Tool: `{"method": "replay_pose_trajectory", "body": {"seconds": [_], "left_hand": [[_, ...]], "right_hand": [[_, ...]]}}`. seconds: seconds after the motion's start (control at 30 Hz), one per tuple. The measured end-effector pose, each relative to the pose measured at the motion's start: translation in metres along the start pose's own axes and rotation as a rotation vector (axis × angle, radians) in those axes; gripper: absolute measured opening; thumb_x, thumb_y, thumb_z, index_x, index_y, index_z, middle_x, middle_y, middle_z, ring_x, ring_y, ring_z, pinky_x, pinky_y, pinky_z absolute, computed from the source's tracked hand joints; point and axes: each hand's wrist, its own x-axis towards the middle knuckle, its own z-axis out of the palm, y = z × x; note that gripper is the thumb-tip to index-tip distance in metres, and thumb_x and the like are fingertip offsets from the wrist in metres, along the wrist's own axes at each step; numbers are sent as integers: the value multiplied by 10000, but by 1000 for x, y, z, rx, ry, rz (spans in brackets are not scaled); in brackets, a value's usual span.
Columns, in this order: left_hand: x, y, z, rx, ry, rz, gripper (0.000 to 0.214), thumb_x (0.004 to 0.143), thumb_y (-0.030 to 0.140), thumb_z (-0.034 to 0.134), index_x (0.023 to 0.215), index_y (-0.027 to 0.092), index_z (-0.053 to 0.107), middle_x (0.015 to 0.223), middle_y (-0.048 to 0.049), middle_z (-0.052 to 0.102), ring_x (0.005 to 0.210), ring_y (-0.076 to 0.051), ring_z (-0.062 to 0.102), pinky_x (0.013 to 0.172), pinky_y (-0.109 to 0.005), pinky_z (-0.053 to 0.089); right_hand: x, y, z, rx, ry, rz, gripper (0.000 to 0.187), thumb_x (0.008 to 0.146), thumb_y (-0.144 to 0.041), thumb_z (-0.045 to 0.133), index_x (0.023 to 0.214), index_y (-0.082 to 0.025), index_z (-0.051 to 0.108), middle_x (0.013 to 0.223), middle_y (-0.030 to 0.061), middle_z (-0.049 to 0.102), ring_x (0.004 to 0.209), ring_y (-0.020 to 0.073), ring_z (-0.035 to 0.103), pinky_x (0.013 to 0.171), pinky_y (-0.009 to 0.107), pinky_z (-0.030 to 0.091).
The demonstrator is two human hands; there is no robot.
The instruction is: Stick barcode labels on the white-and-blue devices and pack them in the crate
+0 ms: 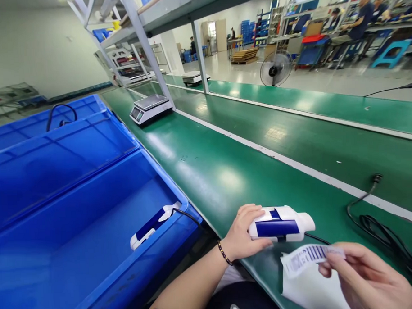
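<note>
1. The left grip (244,234) is clamped on the end of a white-and-blue device (279,224) lying on the green bench (220,172).
2. Just beside it, the right grip (365,275) pinches a barcode label (311,253).
3. Further left of the left grip, a second device (154,224) lies in a blue crate (77,249).

On the green-topped bench (227,172), the left hand (244,236) clasps a white-and-blue plastic handheld device (279,224) lying near the front edge. Just to its right and nearer, the right hand (365,275) pinches a white barcode label strip (311,254) above a white paper backing sheet (308,290). Left of the bench sits a large blue plastic crate (78,276) with a second white-and-blue device (154,224) inside against its right wall and another blue plastic crate (57,155) behind it. Farther back on the bench stands a grey flat-topped weighing scale (150,107), and a coiled black cable (373,220) lies at the right.
</note>
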Motion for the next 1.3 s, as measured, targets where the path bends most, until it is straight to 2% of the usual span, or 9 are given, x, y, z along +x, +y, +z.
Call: {"method": "replay_pose_trajectory", "body": {"seconds": [0.07, 0.13, 0.27, 0.37, 0.6, 0.7, 0.87, 1.2, 1.3], "left_hand": [[0, -1, 3, -8, 21, 7, 650, 609, 402, 744, 1179, 207, 501, 1200, -132, 540, 1169, -301, 450, 1013, -520, 331], [1, -1, 4, 2, 33, 25, 630, 616, 404, 731, 1165, 200, 500, 1181, -138, 553, 1152, -297, 472, 1009, -510, 337], [4, 1, 4, 30, 41, 85, 635, 620, 450, 708, 1156, 191, 487, 1115, -142, 589, 1106, -284, 527, 1001, -491, 354], [5, 0, 5, 28, 61, 121, 634, 627, 467, 698, 1152, 183, 485, 1107, -139, 598, 1093, -273, 543, 1004, -477, 356], [3, -2, 7, 12, 69, 71, 625, 601, 466, 711, 1123, 185, 515, 1135, -136, 594, 1105, -279, 532, 1017, -483, 344], [2, -3, 8, -3, 86, 90, 632, 597, 462, 715, 1123, 171, 520, 1137, -144, 588, 1116, -284, 520, 1015, -479, 350], [4, -2, 8, -13, 62, 47, 619, 604, 472, 702, 1120, 185, 517, 1150, -143, 583, 1093, -279, 543, 1019, -481, 342], [3, -3, 9, -14, 65, 59, 612, 603, 455, 704, 1115, 170, 525, 1135, -145, 590, 1099, -277, 538, 1023, -492, 341], [3, -3, 9, -15, 57, 58, 614, 610, 461, 697, 1124, 175, 522, 1134, -139, 589, 1098, -280, 536, 1025, -499, 338]], "right_hand": [[4, 1, 15, 32, -160, 66, 208, 626, -329, 747, 729, -177, 649, 582, 39, 594, 507, 171, 559, 446, 264, 486], [11, 9, 22, 32, -205, 118, 209, 643, -333, 739, 745, -176, 649, 587, 39, 597, 507, 159, 554, 454, 250, 479], [20, 23, 26, -13, -111, 177, 258, 623, -348, 757, 779, -174, 646, 647, 36, 616, 530, 147, 565, 481, 233, 487], [18, 22, 28, -34, -39, 176, 282, 612, -366, 762, 778, -174, 640, 655, 27, 619, 535, 139, 572, 502, 221, 497], [10, 20, 34, -84, 33, 110, 278, 642, -361, 749, 832, -190, 639, 687, 7, 640, 570, 115, 590, 600, 180, 519], [10, 24, 32, -78, 42, 131, 274, 644, -351, 750, 843, -196, 643, 682, 1, 640, 568, 107, 589, 595, 163, 516], [11, 27, 30, 38, 30, 164, 237, 643, -305, 755, 827, -206, 642, 687, -8, 634, 570, 107, 581, 557, 173, 510], [7, 23, 34, -113, 81, 116, 233, 662, -301, 748, 853, -210, 650, 712, -19, 643, 604, 92, 593, 646, 144, 505], [9, 24, 32, -75, 63, 136, 230, 661, -294, 746, 855, -216, 649, 697, -15, 638, 597, 101, 584, 605, 155, 505]]}}
